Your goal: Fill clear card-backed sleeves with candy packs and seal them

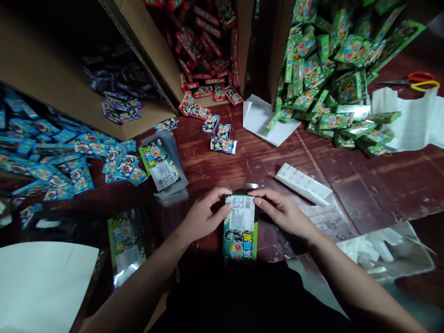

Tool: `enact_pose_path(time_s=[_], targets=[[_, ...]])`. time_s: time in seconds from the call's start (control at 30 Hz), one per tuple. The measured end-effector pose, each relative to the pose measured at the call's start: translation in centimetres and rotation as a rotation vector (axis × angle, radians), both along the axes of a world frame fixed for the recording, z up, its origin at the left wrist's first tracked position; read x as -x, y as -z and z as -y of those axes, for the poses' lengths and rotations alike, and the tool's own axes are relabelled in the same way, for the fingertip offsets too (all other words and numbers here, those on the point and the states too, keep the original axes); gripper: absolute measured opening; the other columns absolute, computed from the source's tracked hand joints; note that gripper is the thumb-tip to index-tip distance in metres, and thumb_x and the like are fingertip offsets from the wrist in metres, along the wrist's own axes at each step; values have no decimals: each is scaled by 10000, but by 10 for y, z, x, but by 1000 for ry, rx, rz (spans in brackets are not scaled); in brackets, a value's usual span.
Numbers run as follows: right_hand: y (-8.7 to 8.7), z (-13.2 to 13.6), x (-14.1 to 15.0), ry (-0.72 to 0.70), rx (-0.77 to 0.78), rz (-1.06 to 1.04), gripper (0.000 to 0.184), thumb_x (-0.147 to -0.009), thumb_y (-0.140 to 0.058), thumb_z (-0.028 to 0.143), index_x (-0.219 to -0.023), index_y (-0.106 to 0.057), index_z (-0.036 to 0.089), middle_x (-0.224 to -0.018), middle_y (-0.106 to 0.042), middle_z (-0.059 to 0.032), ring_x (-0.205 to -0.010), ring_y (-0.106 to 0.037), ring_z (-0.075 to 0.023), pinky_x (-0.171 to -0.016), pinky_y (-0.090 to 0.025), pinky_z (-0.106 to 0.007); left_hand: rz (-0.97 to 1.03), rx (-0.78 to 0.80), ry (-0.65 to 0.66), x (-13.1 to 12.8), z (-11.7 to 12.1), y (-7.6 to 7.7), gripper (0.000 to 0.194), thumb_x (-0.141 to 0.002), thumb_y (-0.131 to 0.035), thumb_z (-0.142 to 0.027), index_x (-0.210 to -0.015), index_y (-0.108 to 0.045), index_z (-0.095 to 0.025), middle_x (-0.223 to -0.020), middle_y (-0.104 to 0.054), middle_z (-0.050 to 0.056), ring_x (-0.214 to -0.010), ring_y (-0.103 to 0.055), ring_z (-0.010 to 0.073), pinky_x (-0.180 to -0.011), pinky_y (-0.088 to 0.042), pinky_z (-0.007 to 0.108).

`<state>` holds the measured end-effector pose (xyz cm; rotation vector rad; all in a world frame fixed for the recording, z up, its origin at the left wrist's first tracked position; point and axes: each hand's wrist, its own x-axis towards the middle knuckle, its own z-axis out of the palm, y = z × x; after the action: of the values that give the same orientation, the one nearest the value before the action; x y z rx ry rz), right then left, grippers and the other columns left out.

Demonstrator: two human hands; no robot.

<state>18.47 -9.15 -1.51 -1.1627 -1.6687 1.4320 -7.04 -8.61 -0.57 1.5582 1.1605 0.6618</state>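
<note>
Between my two hands is a green and black printed candy package [239, 231] with a white label with a barcode at its far end. My left hand [210, 212] pinches its far left corner, thumb on top of the label. My right hand [282, 208] grips the far right corner with thumb and fingertips. The near end of the package lies close to my dark shirt. To the left, a stack of similar packages in clear plastic bags [163, 169] rests on the table, and another bagged package [126, 245] lies beside my left forearm.
Cardboard boxes at the back hold red packets [208, 51] and purple packets [121, 104]. Blue packets [52, 152] spread at left, green packets [333, 83] at back right. A folded white label strip [303, 182], scissors [412, 82] and a clear bag of scraps [388, 249] lie right.
</note>
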Motion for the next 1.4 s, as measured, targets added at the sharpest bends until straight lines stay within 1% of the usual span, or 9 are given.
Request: enact_pose_path(time_s=[0.1, 0.2, 0.33, 0.47, 0.6, 0.73, 1.0, 1.23, 1.4], targets=[[7, 6, 13, 168, -47, -40, 381, -971, -604, 338, -1349, -557, 316, -1229, -665, -42, -1155, -623, -199, -1057, -472, -397, 46, -16, -95, 2, -8, 0, 198, -972, -571, -306, -1103, -688, -213, -1271, -667, 80, -1205, -598, 223, -1084, -419, 401], [14, 13, 23, 361, 44, -156, 408, -944, -647, 357, -1333, -532, 312, -1166, -673, -35, -1094, -643, -186, -990, -515, -366, 217, 137, -253, -4, -10, 5, 189, -942, -630, -313, -1084, -692, -204, -1181, -713, 76, -1106, -643, 207, -1006, -469, 371], [9, 12, 23, 325, 106, -102, 229, -942, -645, 380, -1142, -670, 271, -1126, -688, -34, -1058, -646, -188, -963, -522, -345, 408, 305, -348, -9, -10, 11, 429, -880, -713, -282, -1290, -594, -241, -1103, -725, 51, -1020, -650, 173, -915, -490, 328], [1, 6, 18, 242, 15, -78, 179, -943, -648, 336, -1103, -684, 263, -1174, -685, -41, -1116, -636, -197, -1025, -492, -366, 424, 406, -267, -4, -16, 6, 292, -861, -728, -310, -1129, -706, -195, -1066, -718, 53, -946, -645, 155, -878, -487, 308], [-5, 3, 21, 247, -59, -77, 340, -949, -636, 303, -1287, -604, 292, -1157, -693, -48, -1077, -655, -192, -971, -525, -368, 356, 377, -192, 1, -21, -3, 208, -882, -701, -350, -991, -728, -175, -1085, -715, 61, -978, -651, 168, -898, -488, 324], [-14, -4, 24, 140, -109, 43, 158, -933, -661, 328, -1054, -738, 264, -1064, -727, -42, -1007, -667, -195, -929, -514, -354, 198, 235, -130, 2, -25, -14, 146, -828, -739, -283, -885, -688, -159, -1016, -732, 56, -951, -667, 169, -893, -495, 322], [-33, -12, 35, 285, 188, 59, 257, -876, -690, 435, -886, -725, 181, -827, -717, -19, -733, -611, -153, -679, -474, -275, 102, 273, -46, 3, -40, -27, 147, -863, -683, -298, -875, -725, -158, -893, -748, 44, -833, -668, 150, -815, -501, 290], [-26, -25, 29, 217, 155, 87, 325, -878, -675, 497, -891, -746, 180, -814, -733, -19, -711, -625, -159, -660, -474, -280, 59, 245, 38, 11, -47, -19, 186, -875, -686, -359, -910, -755, -190, -912, -772, 47, -831, -690, 172, -803, -528, 327], [-24, -29, 19, 136, -28, 143, 253, -922, -648, 454, -919, -742, 219, -867, -748, -26, -786, -668, -188, -742, -509, -322, 62, 207, 86, 14, -47, -19, 149, -870, -706, -323, -961, -766, -222, -982, -784, 51, -888, -715, 182, -846, -550, 343]])
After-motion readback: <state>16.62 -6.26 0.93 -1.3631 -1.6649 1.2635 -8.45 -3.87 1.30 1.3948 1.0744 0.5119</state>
